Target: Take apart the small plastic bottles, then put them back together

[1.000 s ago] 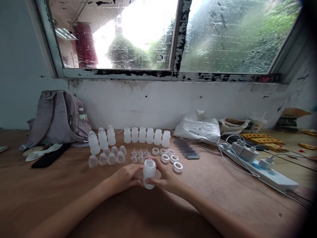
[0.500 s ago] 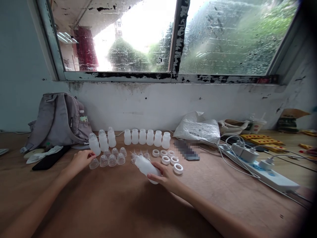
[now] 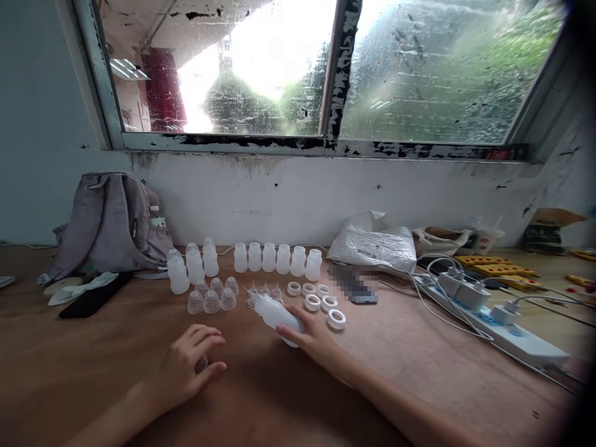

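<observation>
My right hand (image 3: pixel 310 338) is wrapped round a frosted white baby bottle (image 3: pixel 279 318), tilted with its top end to the left. Over the near table my left hand (image 3: pixel 193 363) curves around a clear dome cap (image 3: pixel 201 364), mostly hidden by the fingers. Beyond it stand several clear caps (image 3: pixel 212 302) in short rows. Several bottle nipples (image 3: pixel 264 290) lie just past the held bottle. White collar rings (image 3: pixel 336 320) lie to the right of my right hand. At the back stand open bottles (image 3: pixel 269 257) in a row, with three capped bottles (image 3: pixel 177 273) on the left.
A grey backpack (image 3: pixel 109 223) leans at the back left beside a black phone-like slab (image 3: pixel 95 298). A silvery bag (image 3: pixel 372 242) and a blurred phone (image 3: pixel 363 295) are at the back right. A power strip (image 3: pixel 521 338) with cables runs along the right.
My left hand has taken the nearest-left clear cap from beside the capped bottles and moved right and toward me with it. My right hand still holds the tilted bottle in nearly the same place.
</observation>
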Available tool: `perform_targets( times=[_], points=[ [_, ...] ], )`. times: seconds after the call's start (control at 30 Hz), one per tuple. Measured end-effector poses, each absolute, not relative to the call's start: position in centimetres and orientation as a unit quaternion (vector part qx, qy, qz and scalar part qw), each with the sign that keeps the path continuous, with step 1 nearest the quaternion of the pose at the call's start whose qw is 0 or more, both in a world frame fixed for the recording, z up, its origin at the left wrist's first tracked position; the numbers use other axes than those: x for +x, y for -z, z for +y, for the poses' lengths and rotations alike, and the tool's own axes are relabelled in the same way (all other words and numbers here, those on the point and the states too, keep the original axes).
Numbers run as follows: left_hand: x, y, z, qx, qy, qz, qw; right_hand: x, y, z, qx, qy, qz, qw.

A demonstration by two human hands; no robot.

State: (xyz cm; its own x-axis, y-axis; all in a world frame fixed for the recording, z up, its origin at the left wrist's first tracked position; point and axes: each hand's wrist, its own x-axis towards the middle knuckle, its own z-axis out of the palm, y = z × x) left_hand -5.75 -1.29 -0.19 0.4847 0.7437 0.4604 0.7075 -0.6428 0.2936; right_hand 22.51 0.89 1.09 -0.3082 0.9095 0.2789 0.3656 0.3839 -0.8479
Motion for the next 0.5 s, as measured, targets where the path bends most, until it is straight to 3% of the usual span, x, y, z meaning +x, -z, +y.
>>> perform_targets(
  times=[0.13,0.37,0.5],
  points=[
    [-3.6,0.4,-1.6,0.861,-0.301,0.400,0.092,22.4,-0.9,0.9,-0.432,-0.342,-0.737,0.391],
    [-0.7,-1.0,2.2,0.666,-0.496,0.473,0.296,22.7,-1.2,1.1,-0.459,-0.331,-0.709,0.421],
    [-0.1,0.5,3.2,0.626,-0.486,0.501,0.347,23.0,-1.0,1.5,-0.470,-0.344,-0.693,0.424]
  ],
)
